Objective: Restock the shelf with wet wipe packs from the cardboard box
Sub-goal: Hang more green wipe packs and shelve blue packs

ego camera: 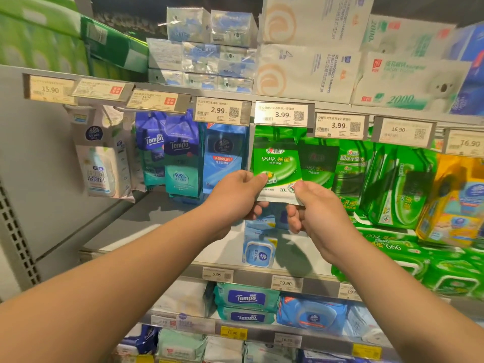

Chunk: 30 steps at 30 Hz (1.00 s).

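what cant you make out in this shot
Head view:
- Cardboard box: outside the frame.
- Hook for the green wipe pack: hidden behind the 3.99 price tag.
- Pack's bottom corners: covered by the left hand and right hand.
- Green packs at far right: blurred, print unreadable.

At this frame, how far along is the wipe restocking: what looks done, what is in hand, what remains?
Done: green packs already hang beside it under the 3.99 tags. In hand: both the left hand and right hand pinch the bottom corners of one green wet wipe pack held up at the hanging row; whether it is on its hook is not visible. Left: the cardboard box is out of view, so the remaining count cannot be judged.
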Each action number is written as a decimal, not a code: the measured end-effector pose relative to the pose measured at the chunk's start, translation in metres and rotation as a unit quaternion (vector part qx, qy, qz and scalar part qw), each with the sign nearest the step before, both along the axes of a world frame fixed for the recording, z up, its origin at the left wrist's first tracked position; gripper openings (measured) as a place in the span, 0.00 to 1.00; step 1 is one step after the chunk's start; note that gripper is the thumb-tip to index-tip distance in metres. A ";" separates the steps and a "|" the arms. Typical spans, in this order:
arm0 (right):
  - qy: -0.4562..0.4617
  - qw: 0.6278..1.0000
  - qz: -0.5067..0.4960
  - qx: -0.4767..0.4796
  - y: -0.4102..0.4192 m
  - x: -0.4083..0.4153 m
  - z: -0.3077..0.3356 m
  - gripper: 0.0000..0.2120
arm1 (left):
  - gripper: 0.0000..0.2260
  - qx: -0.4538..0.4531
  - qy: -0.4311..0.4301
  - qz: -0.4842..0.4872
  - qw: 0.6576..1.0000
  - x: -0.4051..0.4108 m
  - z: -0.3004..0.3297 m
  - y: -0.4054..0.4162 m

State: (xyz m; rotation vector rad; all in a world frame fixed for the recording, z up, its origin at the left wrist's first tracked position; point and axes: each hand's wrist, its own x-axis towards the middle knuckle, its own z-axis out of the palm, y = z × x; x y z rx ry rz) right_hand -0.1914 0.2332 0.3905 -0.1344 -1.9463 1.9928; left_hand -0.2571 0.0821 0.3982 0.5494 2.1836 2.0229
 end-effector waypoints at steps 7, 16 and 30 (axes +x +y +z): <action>0.003 1.000 -0.005 0.020 0.002 -0.003 -0.005 0.10 | 0.17 0.007 -0.008 0.012 1.000 0.005 0.000 0.003; 0.031 0.994 -0.002 0.101 0.008 0.002 -0.021 0.16 | 0.13 0.015 0.076 0.001 0.997 0.014 -0.024 -0.009; 0.022 0.999 -0.015 0.043 0.002 -0.002 -0.011 0.11 | 0.15 0.012 0.050 0.030 0.998 0.009 -0.005 0.005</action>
